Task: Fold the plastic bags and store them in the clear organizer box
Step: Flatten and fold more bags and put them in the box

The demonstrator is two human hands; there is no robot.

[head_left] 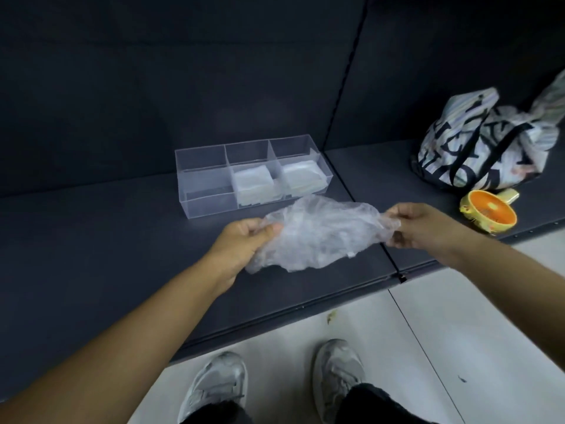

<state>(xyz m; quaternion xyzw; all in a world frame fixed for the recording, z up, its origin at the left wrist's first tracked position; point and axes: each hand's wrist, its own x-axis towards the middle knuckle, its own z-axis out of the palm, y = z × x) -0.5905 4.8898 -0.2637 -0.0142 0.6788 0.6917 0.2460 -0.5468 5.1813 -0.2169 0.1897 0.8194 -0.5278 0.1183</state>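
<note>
A dark bench (pixel 122 240) fills most of the view, with a pale tiled floor (pixel 458 332) in front of its near edge. Toward the bench's far right corner a patterned fabric tote (pixel 477 142) slumps against the backrest. The clear organizer box (pixel 195 160) sits near the back edge, left of the seam that runs across the bench. It has three compartments side by side. The middle one holds a folded plastic bag (pixel 253 182) and the right one holds another folded bag (pixel 302 175).

Just in front of the box, a crumpled clear plastic bag (pixel 318 234) is stretched between both hands above the bench, not yet folded. The left hand (pixel 241 240) grips its left end with curled fingers and the thumb pressed on top. The right hand (pixel 428 224) pinches its right end between thumb and fingertips.

Two grey shoes (pixel 217 387) stand on the floor below the near edge. A small yellow and orange fan (pixel 489 214) lies by the near right edge, just in front of the tote
</note>
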